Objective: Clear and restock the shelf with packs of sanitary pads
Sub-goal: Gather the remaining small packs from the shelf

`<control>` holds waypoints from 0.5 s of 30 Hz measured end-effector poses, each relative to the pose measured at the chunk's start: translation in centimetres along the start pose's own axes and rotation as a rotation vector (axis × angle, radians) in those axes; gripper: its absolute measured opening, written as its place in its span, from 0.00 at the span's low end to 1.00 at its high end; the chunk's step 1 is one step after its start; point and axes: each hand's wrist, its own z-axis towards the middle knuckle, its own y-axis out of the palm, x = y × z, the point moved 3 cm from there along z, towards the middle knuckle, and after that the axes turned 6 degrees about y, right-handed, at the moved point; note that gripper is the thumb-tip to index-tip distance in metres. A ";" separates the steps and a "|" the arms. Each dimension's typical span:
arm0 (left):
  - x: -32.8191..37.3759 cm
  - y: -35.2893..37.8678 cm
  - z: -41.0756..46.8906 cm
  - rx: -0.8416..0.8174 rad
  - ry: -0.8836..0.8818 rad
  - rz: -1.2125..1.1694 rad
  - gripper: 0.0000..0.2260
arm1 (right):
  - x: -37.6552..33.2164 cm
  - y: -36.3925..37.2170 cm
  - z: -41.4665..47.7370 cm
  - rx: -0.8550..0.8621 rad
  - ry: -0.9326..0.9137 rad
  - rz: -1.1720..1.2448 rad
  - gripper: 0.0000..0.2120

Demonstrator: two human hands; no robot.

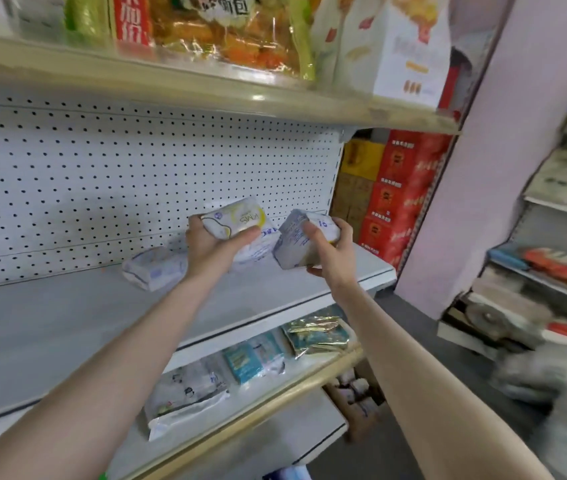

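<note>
My left hand grips a white pad pack with yellow print, held just above the grey shelf. To its right, my right hand holds a pale bluish-white pad pack, fingers curled round its top and thumb below. Two more white packs lie on the shelf near the pegboard back: one left of my left wrist, and one partly hidden behind my left hand.
An upper shelf with snack bags and a white box overhangs closely. Below, a lower shelf holds small packets. Red and yellow cartons stand beyond the shelf's right end, beside a pink pillar. More shelving stands far right.
</note>
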 end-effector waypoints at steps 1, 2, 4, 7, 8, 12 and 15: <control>0.9 2.1 -0.9 -0.035 0.008 -0.018 0.34 | -0.6 -2.5 -0.2 0.030 -0.023 -0.006 0.27; 1.5 4.0 -1.6 -0.064 0.023 -0.038 0.33 | -1.1 -4.6 -0.3 0.052 -0.040 -0.012 0.27; 2.8 8.3 -3.6 -0.118 0.036 -0.057 0.34 | -1.8 -9.7 -0.8 0.094 -0.064 -0.012 0.26; 4.7 14.5 -7.0 -0.178 0.051 -0.107 0.35 | -2.4 -17.0 -1.1 0.167 -0.086 -0.013 0.28; 5.6 16.5 -8.2 -0.178 0.053 -0.129 0.35 | -3.0 -19.3 -1.2 0.173 -0.093 0.004 0.30; 8.5 24.2 -12.3 -0.196 0.059 -0.224 0.35 | -5.0 -28.5 -1.6 0.194 -0.137 0.010 0.35; 10.1 30.7 -16.0 -0.270 0.079 -0.252 0.36 | -5.5 -36.3 -2.5 0.266 -0.173 0.017 0.29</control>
